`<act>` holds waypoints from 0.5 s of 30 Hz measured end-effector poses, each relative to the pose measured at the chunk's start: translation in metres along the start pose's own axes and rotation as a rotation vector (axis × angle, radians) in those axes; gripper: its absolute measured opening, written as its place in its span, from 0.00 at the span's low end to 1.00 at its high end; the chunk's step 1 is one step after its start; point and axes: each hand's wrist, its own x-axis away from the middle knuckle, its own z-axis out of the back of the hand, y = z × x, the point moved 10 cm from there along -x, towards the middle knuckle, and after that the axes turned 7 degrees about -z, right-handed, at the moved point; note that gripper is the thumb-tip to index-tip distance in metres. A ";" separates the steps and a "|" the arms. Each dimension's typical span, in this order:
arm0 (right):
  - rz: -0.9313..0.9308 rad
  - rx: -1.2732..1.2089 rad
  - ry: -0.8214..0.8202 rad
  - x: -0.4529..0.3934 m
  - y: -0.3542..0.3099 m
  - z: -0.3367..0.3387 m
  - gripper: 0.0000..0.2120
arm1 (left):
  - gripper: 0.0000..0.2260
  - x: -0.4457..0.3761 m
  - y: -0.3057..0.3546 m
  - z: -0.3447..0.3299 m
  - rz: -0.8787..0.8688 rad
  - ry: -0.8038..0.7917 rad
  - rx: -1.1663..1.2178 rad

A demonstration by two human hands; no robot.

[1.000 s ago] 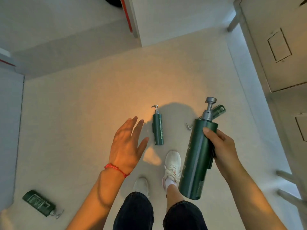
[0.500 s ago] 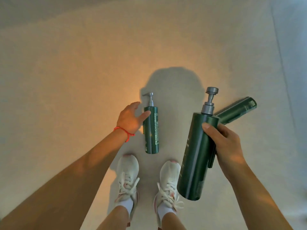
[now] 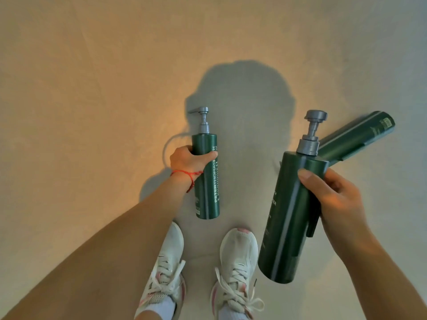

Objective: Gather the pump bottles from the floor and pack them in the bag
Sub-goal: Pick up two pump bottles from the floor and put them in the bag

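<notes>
Left hand [image 3: 188, 160] grips a pump bottle [image 3: 206, 179] lying on the floor [image 3: 92, 88], near its neck for lifting. Right hand [image 3: 335, 199] holds a larger bottle [image 3: 288, 218] aloft; third bottle [image 3: 355, 135] lies just beyond it. Bag unseen.

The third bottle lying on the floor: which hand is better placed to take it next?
Right hand: the lying bottle is just beyond it, though it holds a bottle already; so does the left hand.

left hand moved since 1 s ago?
Yes. The left hand went from hovering open above the floor to down and right onto the small bottle, now gripping its upper body.
</notes>
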 end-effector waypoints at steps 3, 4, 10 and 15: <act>0.005 -0.013 -0.007 0.008 -0.010 0.001 0.21 | 0.07 0.011 0.008 0.005 -0.004 -0.105 0.129; -0.001 -0.016 -0.007 0.014 -0.015 0.001 0.21 | 0.06 0.019 0.012 0.009 0.004 -0.138 0.186; -0.055 -0.047 -0.021 0.063 -0.057 0.000 0.19 | 0.08 0.092 0.063 0.059 0.050 -0.247 0.367; -0.102 -0.061 -0.020 0.120 -0.116 0.003 0.12 | 0.09 0.169 0.126 0.116 0.032 -0.320 0.347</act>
